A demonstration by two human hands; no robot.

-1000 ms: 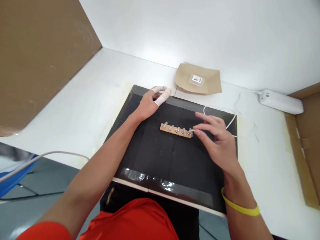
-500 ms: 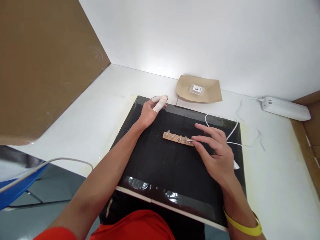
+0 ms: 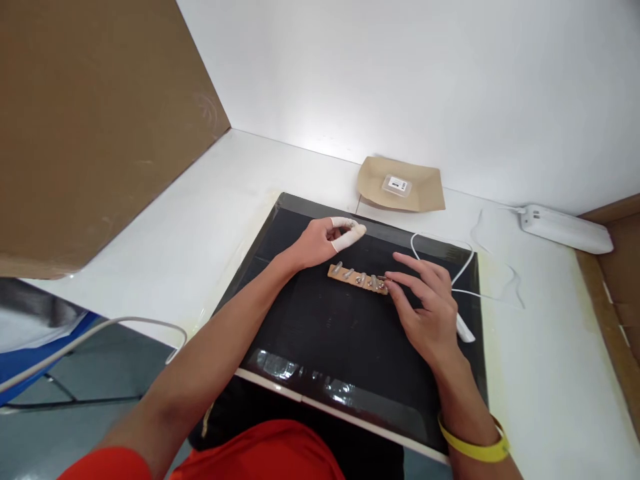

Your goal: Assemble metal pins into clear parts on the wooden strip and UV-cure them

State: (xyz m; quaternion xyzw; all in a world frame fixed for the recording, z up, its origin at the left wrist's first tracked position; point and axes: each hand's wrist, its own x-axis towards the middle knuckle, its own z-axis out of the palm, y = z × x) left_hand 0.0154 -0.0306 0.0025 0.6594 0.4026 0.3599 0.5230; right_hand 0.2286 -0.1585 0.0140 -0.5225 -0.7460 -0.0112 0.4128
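Note:
On the black work mat [image 3: 330, 333] lies a narrow tan strip [image 3: 344, 275] with several shiny, nail-tip-shaped pieces [image 3: 363, 279] across it. My right hand [image 3: 427, 307] is at the strip's right end, thumb and index finger pinched on a thin metallic piece [image 3: 384, 279] too small to name; its other fingers are spread. Above the strip, apart from it, is my left hand [image 3: 325, 241]. White finger covers [image 3: 350, 237] sheathe its thumb and index finger, whose tips meet in a pinch. Whatever sits between those tips cannot be made out.
Behind the mat, a brown paper tray [image 3: 373, 187] holds a small clear labelled box [image 3: 397, 185]. A white corded device [image 3: 465, 329] lies partly under my right hand, its cable [image 3: 470, 257] looping behind. A white power strip [image 3: 567, 229] is at right; a cardboard panel [image 3: 110, 133] rises at left.
My left hand has moved right and toward me, closer to the strip. My right hand stays at the strip's right end, still pinching the thin piece. The view has shifted slightly.

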